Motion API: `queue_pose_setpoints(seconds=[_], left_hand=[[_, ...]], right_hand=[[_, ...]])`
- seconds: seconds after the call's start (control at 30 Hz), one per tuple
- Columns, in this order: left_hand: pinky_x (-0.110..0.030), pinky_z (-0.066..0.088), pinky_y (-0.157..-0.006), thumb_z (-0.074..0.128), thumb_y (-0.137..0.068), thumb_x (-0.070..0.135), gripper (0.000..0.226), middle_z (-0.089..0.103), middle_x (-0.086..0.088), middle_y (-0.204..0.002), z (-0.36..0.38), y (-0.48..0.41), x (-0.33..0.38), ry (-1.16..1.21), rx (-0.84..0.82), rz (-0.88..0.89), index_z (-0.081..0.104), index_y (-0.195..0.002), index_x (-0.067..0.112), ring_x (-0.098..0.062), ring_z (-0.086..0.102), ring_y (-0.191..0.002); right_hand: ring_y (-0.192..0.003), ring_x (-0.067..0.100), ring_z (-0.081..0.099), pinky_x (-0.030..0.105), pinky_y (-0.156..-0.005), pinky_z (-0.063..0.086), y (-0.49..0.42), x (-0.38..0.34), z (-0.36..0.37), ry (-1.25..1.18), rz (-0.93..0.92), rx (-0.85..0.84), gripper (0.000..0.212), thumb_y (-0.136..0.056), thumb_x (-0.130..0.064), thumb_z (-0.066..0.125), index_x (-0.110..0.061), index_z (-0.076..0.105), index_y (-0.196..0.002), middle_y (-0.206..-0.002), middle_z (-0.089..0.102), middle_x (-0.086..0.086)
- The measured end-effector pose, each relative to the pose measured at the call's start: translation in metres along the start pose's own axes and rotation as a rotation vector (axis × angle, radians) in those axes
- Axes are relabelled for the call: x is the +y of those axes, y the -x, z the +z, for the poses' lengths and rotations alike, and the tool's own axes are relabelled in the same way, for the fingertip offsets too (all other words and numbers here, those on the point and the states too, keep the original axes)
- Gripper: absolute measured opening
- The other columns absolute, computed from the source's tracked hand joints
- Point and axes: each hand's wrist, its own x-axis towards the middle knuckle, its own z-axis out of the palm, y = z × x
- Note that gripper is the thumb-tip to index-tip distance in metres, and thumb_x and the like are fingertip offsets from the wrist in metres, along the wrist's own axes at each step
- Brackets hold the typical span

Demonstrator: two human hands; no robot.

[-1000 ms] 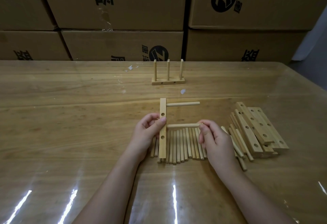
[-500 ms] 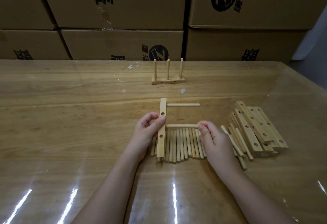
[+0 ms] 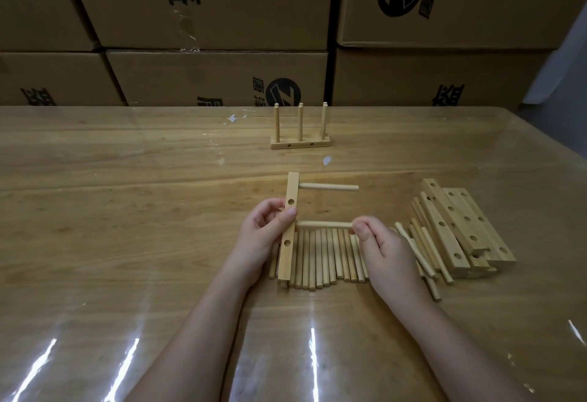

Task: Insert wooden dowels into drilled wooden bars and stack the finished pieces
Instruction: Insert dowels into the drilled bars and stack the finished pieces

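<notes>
From the head camera, the left hand [image 3: 263,236] gripped a pale, square-edged wooden bar [image 3: 289,227] near its middle, thumb pressed on the front face, fingers curled behind. The bar stood lengthwise away from the person, its lower end over a row of loose dowels [image 3: 320,258]. Two round holes showed on its face. One smooth round dowel [image 3: 328,187] already stuck out sideways to the right from the bar's far end. The right hand [image 3: 386,252] pinched the outer end of a second dowel [image 3: 324,224] between thumb and fingertips; its other end met the bar's side at the middle, beside the left thumb. How deep it sat could not be told.

The loose dowels lay side by side on the glossy, grained wooden table [image 3: 127,211], which reflected streaks of light. To the right sat a heap of drilled bars [image 3: 457,230], flat and rectangular, with more dowels leaning against it. Farther back stood a finished piece [image 3: 300,138], three dowels upright in a bar. Printed cardboard boxes [image 3: 222,20] formed the backdrop.
</notes>
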Motion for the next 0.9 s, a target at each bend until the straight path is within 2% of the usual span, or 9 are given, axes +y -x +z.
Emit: queue_pose_setpoints(seconds=[0.2,0.33,0.53,0.7,0.83,0.9], left_hand=[[-0.028,0.053,-0.069,0.066,-0.073,0.031,0.042,0.062,-0.013,-0.099,0.0010,0.0010,0.0008,-0.004,-0.016,0.011,0.061,-0.110,0.012,-0.022,0.059,-0.082],[-0.028,0.051,-0.068,0.066,-0.073,0.029,0.042,0.059,-0.014,-0.093,0.0031,0.0014,0.0010,0.001,-0.021,0.035,0.061,-0.110,0.012,-0.021,0.057,-0.079],[-0.025,0.053,-0.068,0.065,-0.074,0.027,0.041,0.064,-0.006,-0.088,0.0032,0.0024,0.0019,-0.010,-0.035,0.046,0.061,-0.111,0.013,-0.013,0.062,-0.074],[-0.027,0.051,-0.068,0.066,-0.073,0.028,0.038,0.060,-0.012,-0.090,0.0039,0.0033,0.0025,-0.021,-0.032,0.058,0.061,-0.108,0.014,-0.018,0.058,-0.077],[-0.025,0.053,-0.064,0.066,-0.073,0.031,0.038,0.065,-0.005,-0.086,0.0013,0.0024,0.0028,-0.007,-0.036,0.042,0.062,-0.106,0.013,-0.013,0.062,-0.072],[-0.025,0.054,-0.059,0.066,-0.075,0.034,0.032,0.068,-0.001,-0.082,0.0012,0.0026,0.0033,0.024,-0.028,0.021,0.064,-0.099,0.014,-0.012,0.064,-0.069]], right_hand=[[-0.053,0.016,0.047,0.031,-0.048,0.035,0.0001,0.0001,-0.0010,-0.026,0.005,0.002,0.019,-0.096,-0.023,0.045,-0.024,0.062,-0.089,-0.052,0.048,-0.002],[-0.055,0.015,0.048,0.027,-0.048,0.034,-0.0010,0.0006,-0.0020,-0.019,-0.011,0.034,0.019,-0.095,-0.022,0.046,-0.020,0.064,-0.089,-0.050,0.045,-0.007],[-0.058,0.017,0.049,0.026,-0.048,0.034,-0.0011,0.0021,-0.0013,-0.020,-0.014,0.033,0.020,-0.096,-0.021,0.046,-0.020,0.064,-0.088,-0.051,0.046,-0.005],[-0.059,0.015,0.050,0.025,-0.049,0.035,-0.0016,0.0042,-0.0006,-0.013,-0.013,0.034,0.020,-0.096,-0.021,0.046,-0.020,0.064,-0.088,-0.052,0.048,-0.006],[-0.051,0.012,0.047,0.025,-0.046,0.033,-0.0016,0.0037,0.0003,-0.017,-0.022,0.035,0.021,-0.096,-0.024,0.045,-0.020,0.065,-0.090,-0.049,0.045,-0.008],[-0.046,0.008,0.043,0.020,-0.043,0.030,-0.0026,-0.0005,0.0005,-0.038,-0.073,0.046,0.024,-0.095,-0.032,0.042,-0.021,0.064,-0.093,-0.048,0.045,-0.012]])
